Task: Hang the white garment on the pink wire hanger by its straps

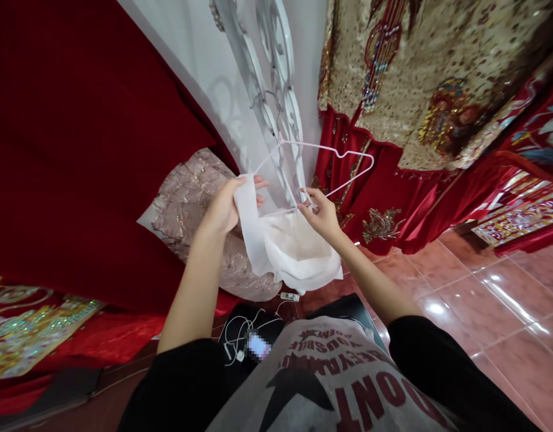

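Between both hands, mid-view, hangs a white garment (285,258), bunched just below a pink hanger (307,144) w/ its hook up by a white scrollwork frame (251,57). Key relation, I'd judge: hanger's long axis runs L to R, tilted a bit, its R end up; that R end is bare & sits beyond the right hand (321,219), up & to the right of those fingertips, well clear of the left hand (224,207). So R hand is the nearer one to the bare end, L hand nearer to the other. Hanger's L end goes in behind/under the cloth by the L hand; exact fit hidden. L hand: thumb on near side, fingers round the back, tips poking out past the flap, cloth gripped b/w them. R hand: thumb & index brought close w/ a small gap b/w tips, right at the bottom bar & the garment's upper edge; can't tell if they've got cloth, bar or both. Garment's bulk lies below & b/w the two hands, its long flap dropping from L hand, rest sagging toward the wearer's lap. Just L, behind the flap: pinkish patterned fabric (190,198). Off R: red cloth w/ beaded motif (379,228), apart from R hand.
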The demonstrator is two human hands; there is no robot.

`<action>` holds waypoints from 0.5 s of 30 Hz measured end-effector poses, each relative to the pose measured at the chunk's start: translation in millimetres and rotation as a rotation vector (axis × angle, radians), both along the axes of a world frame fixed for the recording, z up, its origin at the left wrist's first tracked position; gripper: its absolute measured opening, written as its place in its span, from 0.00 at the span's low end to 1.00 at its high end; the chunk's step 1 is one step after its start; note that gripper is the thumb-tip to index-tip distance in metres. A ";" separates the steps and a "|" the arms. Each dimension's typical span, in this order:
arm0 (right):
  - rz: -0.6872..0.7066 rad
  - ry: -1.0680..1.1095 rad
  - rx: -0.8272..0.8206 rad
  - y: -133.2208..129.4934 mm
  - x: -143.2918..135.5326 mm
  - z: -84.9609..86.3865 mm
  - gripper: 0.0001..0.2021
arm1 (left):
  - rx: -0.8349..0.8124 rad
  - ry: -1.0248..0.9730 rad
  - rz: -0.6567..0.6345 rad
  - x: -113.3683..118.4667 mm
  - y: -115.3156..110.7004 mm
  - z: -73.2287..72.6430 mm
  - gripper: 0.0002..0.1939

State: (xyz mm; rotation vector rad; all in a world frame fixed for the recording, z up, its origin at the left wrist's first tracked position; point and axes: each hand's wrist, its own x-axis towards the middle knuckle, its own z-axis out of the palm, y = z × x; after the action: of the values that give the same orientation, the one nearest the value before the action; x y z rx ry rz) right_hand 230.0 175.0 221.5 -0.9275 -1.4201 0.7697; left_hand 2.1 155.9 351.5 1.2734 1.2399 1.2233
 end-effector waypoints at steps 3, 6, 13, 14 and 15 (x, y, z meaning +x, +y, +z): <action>0.063 0.042 -0.033 3.7 2.9 5.4 0.21 | 0.075 0.298 0.058 12.4 -5.0 1.0 0.19; 0.233 0.119 -0.064 4.4 10.8 13.7 0.21 | 0.131 0.627 0.104 7.0 -8.4 -0.9 0.21; 0.034 0.340 -0.180 -15.8 67.5 0.5 0.13 | 0.169 0.974 0.104 -7.7 3.0 -0.4 0.24; -0.043 0.351 -0.183 -18.6 77.9 -5.8 0.14 | 0.161 1.006 0.102 -7.3 4.8 0.5 0.24; -0.124 0.355 -0.189 -21.0 88.4 -11.8 0.15 | 0.156 1.042 0.100 -6.7 6.4 1.6 0.23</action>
State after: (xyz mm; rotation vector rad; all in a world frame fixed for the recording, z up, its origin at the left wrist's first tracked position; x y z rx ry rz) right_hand 318.3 154.0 209.8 -0.9583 -0.9840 0.9342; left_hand -4.6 162.3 353.1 2.1023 1.9571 0.6910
